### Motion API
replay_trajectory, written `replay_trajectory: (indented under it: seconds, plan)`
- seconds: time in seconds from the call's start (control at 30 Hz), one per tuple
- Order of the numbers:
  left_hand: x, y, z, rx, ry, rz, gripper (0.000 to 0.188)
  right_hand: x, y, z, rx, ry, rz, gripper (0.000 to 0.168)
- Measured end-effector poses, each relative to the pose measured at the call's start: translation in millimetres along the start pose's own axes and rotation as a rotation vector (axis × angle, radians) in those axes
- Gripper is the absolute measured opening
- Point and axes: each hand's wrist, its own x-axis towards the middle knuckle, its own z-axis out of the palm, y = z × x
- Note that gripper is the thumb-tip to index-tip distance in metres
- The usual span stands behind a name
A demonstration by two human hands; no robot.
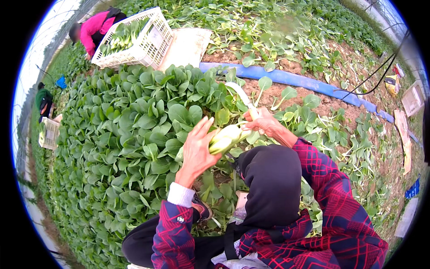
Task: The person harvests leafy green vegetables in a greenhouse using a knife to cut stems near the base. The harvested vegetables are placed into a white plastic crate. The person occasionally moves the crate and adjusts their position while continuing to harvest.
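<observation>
My left hand (200, 151) holds a head of bok choy (225, 140), its pale green stalks turned towards my right hand. Between the fingers of my right hand (270, 123) is the handle of a curved harvesting knife (241, 92), its light blade pointing up and away from me. The thumb and fingers of that hand also touch the base end of the bok choy. Most of this plant's leaves are hidden behind my left hand. Dense standing bok choy plants (134, 134) grow beside and beyond my left hand.
A blue flat hose (289, 77) crosses the soil ahead. Beyond the plants, a white plastic crate (147, 50) holds harvested bok choy, near a person in a pink jacket (95, 28). Another person (43, 101) is by a second crate (50, 132). Loose leaves (326, 124) litter the right.
</observation>
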Motion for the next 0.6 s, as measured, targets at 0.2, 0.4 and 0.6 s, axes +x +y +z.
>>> replay_trajectory:
  seconds: [0.2, 0.4, 0.6]
  plan:
    - [4, 9, 45, -1.268, -0.481, -0.535, 0.051, -38, -58, -7, -0.360, -0.096, 0.008, 0.049]
    - [-23, 46, 100, -1.804, -0.466, -0.865, 0.064, -42, -10, -35, -0.109, -0.110, 0.139, 0.047]
    - [-22, 37, 109, -1.606, -0.379, -0.975, 0.062, 17, 19, -61, -0.101, -0.178, -0.133, 0.041]
